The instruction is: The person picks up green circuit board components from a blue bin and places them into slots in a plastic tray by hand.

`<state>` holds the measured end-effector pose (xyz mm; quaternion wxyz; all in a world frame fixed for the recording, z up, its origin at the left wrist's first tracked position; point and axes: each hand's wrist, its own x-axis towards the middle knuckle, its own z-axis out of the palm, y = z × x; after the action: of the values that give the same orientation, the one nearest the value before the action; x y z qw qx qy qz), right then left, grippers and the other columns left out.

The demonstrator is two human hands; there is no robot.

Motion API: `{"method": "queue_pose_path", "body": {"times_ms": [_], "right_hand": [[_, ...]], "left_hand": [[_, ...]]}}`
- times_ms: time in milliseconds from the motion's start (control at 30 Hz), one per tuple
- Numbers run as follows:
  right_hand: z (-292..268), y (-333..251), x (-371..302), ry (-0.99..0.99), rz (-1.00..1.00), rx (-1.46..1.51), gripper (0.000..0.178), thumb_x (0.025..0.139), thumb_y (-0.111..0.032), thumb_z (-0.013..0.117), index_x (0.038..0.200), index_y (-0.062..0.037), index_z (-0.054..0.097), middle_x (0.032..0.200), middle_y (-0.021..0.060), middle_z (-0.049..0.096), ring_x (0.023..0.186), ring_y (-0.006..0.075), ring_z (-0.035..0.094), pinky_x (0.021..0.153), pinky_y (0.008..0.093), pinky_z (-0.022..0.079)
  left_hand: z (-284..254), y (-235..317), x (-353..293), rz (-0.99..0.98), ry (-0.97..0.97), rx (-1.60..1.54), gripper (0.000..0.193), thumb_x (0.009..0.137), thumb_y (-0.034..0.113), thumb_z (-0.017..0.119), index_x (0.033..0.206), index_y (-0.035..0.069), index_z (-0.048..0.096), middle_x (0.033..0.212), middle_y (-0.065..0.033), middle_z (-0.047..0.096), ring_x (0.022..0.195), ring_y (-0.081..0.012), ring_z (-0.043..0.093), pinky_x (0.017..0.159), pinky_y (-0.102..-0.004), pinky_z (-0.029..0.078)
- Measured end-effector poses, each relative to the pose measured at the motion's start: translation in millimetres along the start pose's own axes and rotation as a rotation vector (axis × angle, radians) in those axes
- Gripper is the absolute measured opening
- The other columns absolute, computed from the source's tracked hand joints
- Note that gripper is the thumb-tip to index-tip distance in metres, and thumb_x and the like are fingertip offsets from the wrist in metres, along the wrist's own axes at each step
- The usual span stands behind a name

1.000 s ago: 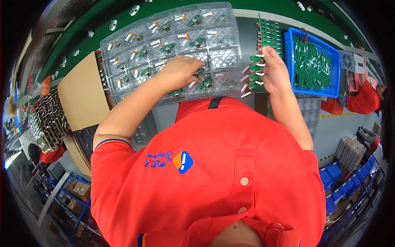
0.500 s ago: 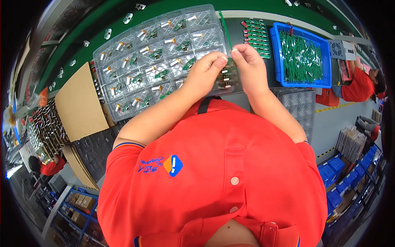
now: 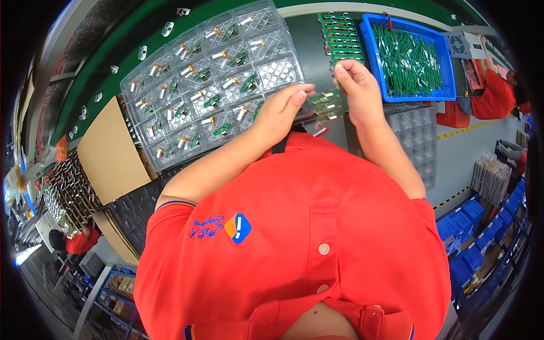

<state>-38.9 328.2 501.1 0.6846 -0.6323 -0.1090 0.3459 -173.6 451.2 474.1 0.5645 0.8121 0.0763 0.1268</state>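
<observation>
My right hand [image 3: 361, 93] is pinched shut on the upper end of a panel of small green circuit boards [image 3: 327, 106], which hangs tilted and slightly blurred between my hands. Just left of the panel is my left hand [image 3: 281, 109], thumb and forefinger drawn together. What those fingertips hold, if anything, is too small and blurred to tell. Under and beyond my left forearm lies a clear plastic compartment tray [image 3: 297, 56]. Most of its pockets contain a small green board with white and orange parts.
More green board panels [image 3: 341, 37] lie in a row behind my right hand. To their right stands a blue bin [image 3: 447, 97] full of narrow green strips. Another clear tray [image 3: 416, 141] sits below it. Brown cardboard [image 3: 110, 150] is at left; a person in a red shirt [image 3: 496, 105] is far right.
My hands have drawn apart, the right one moving right with the panel. The long green strip that stuck up past my fingertips no longer shows there. The view has shifted slightly.
</observation>
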Motion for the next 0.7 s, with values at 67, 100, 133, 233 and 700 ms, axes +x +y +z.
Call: {"method": "queue_pose_path", "body": {"times_ms": [67,100,133,233,700], "right_hand": [[9,9,0,0.039,-0.049,-0.014,0.010,0.083,-0.014,0.056,0.087,-0.0052,0.055,0.072,-0.0035,0.050,0.065,0.0035,0.045,0.059,0.0174,0.035],[14,12,-1,0.051,-0.067,-0.020,0.010,0.083,-0.014,0.056,0.086,-0.0051,0.055,0.072,-0.0036,0.050,0.065,0.0035,0.044,0.060,0.0174,0.035],[18,13,-1,0.062,-0.084,-0.026,0.010,0.083,-0.014,0.056,0.086,-0.0050,0.055,0.073,-0.0037,0.051,0.065,0.0034,0.044,0.060,0.0175,0.035],[16,11,2,-0.020,0.046,0.166,0.009,0.082,-0.013,0.056,0.087,-0.0053,0.055,0.075,-0.0022,0.053,0.065,0.0050,0.046,0.061,0.0183,0.037],[20,14,13,0.112,-0.126,-0.014,0.008,0.083,-0.011,0.054,0.087,-0.0038,0.055,0.075,-0.0009,0.052,0.064,0.0062,0.045,0.061,0.0187,0.036]], "left_hand": [[4,24,7,-0.332,-0.086,-0.393,0.029,0.089,0.023,0.043,0.110,0.003,0.050,0.099,-0.0127,0.056,0.091,-0.0216,0.054,0.081,-0.0317,0.042],[7,23,11,-0.323,-0.112,-0.333,0.031,0.090,0.025,0.042,0.108,0.002,0.050,0.096,-0.0106,0.057,0.087,-0.0150,0.054,0.076,-0.0284,0.043],[5,23,11,-0.323,-0.112,-0.330,0.031,0.090,0.025,0.042,0.108,0.002,0.050,0.096,-0.0106,0.057,0.087,-0.0150,0.054,0.076,-0.0284,0.043],[7,17,9,-0.562,-0.132,-1.035,0.037,0.089,0.030,0.044,0.108,-0.001,0.050,0.095,-0.0099,0.057,0.086,-0.0136,0.055,0.075,-0.0252,0.044],[-10,4,27,-0.284,-0.142,-0.234,0.034,0.089,0.027,0.043,0.110,0.001,0.052,0.108,-0.0097,0.056,0.104,-0.0182,0.050,0.089,-0.0289,0.037]]}}
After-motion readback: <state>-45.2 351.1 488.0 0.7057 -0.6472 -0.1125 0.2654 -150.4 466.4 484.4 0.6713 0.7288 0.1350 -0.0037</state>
